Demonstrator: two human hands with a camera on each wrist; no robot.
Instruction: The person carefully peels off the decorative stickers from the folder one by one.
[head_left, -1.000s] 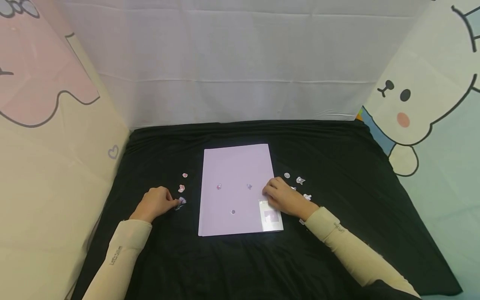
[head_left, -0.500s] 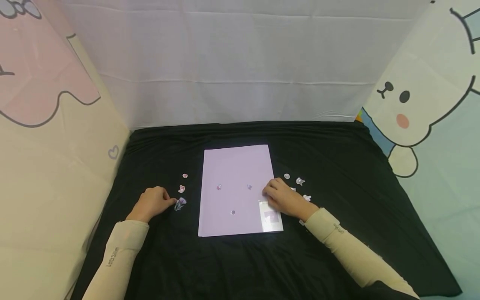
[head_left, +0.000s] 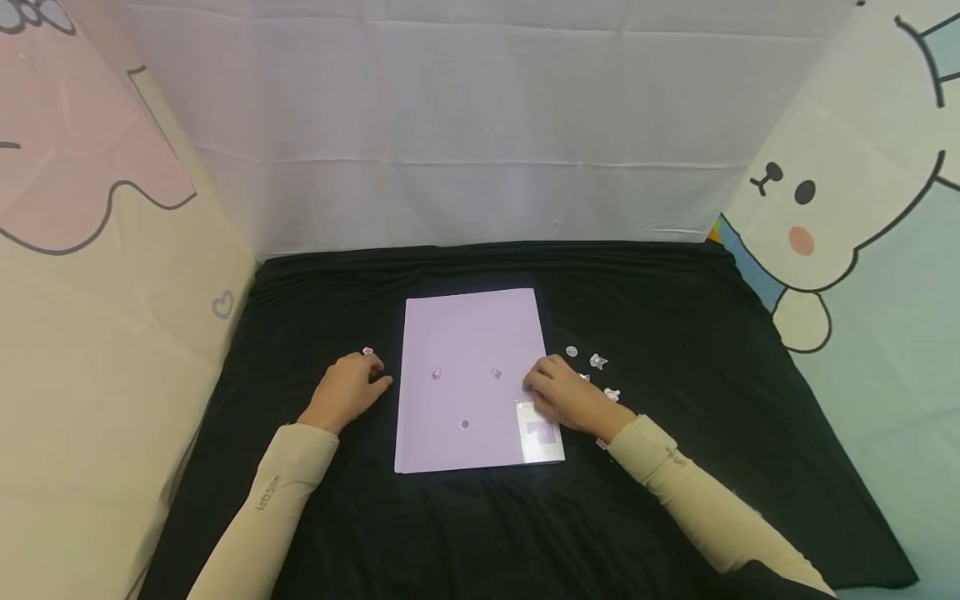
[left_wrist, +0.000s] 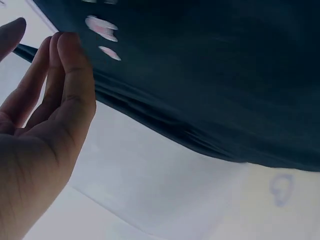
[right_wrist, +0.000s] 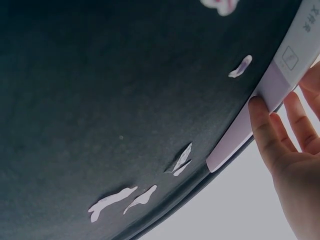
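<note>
My left hand (head_left: 347, 387) hovers over the black cloth left of the lilac folder (head_left: 468, 333), its thumb apart from the fingers and nothing between them. In the left wrist view, a small pink-and-white sticker (left_wrist: 101, 27) and a second pale sticker (left_wrist: 110, 52) lie just past the fingertips. A pinkish sticker (head_left: 367, 351) peeks out above the hand in the head view; the hand covers others there. My right hand (head_left: 566, 392) rests on the folder's right edge, fingertips touching it near the clear label corner (right_wrist: 292, 55).
Several small stickers are scattered right of the folder, among them a round one (head_left: 572, 352) and a star-like one (head_left: 597, 361). Three tiny stickers, one of them purple (head_left: 497, 374), sit on the folder. A white cloth wall (head_left: 480, 125) rises behind the black-covered table (head_left: 480, 533).
My left hand has let go of the purple flower sticker and moved right and away from me, its thumb and fingers now spread. My right hand has stayed on the folder.
</note>
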